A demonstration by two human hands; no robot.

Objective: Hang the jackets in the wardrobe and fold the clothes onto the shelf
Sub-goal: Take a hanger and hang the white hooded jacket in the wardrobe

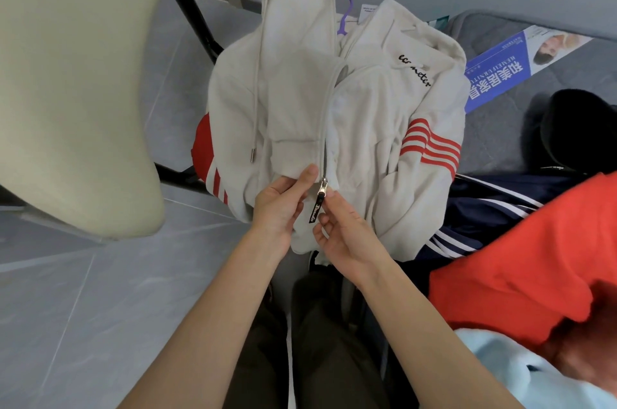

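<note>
Head camera, looking down: at the upper left of the frame a cream padded form (76, 74) hangs over a grey tiled floor (83, 291), with a black metal frame leg (193, 14) slanting behind it. At centre hangs a white zip hoodie (367, 114) with red sleeve stripes and black script on its chest, its hood falling forward. The hook of a purple hanger (344, 13) shows above the collar. A drawstring (255, 114) with a metal tip dangles down the left of the garment.

Low on the hoodie, the person's left hand (280, 205) grips the front panel just left of the zip, thumb pressed on the fabric edge. The right hand (344, 235) pinches the zip pull (315, 208), a black tab below the silver slider. The zip is closed above the slider.

To the right, on a grey mattress (500, 31) bearing a blue printed label (494, 78), lie a navy jacket (484, 208) with white stripes, a red garment (534, 258) and, at the lower right corner, a pale blue garment (500, 372).
</note>
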